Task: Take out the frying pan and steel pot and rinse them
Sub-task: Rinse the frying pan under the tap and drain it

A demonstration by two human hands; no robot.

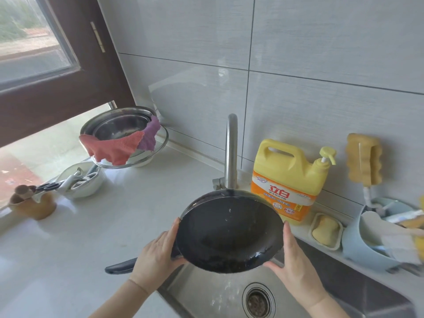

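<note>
The black frying pan (229, 232) is tilted over the steel sink (206, 292), wet inside, with its dark handle (119, 267) sticking out to the left over the counter. My left hand (158, 253) grips the pan's left rim where the handle joins. My right hand (291, 260) holds the right rim, thumb along the edge. The tap (231, 152) rises just behind the pan. A steel pot (121, 127) sits at the back left on a glass lid, with a pink and purple cloth (124, 145) draped over its rim.
A yellow detergent jug (289, 177) stands right of the tap, then a soap dish (325, 230) and a blue caddy (371, 239) with brushes. A sponge (363, 159) hangs on the wall. A bowl of utensils (80, 182) and a tan holder (34, 203) sit at left.
</note>
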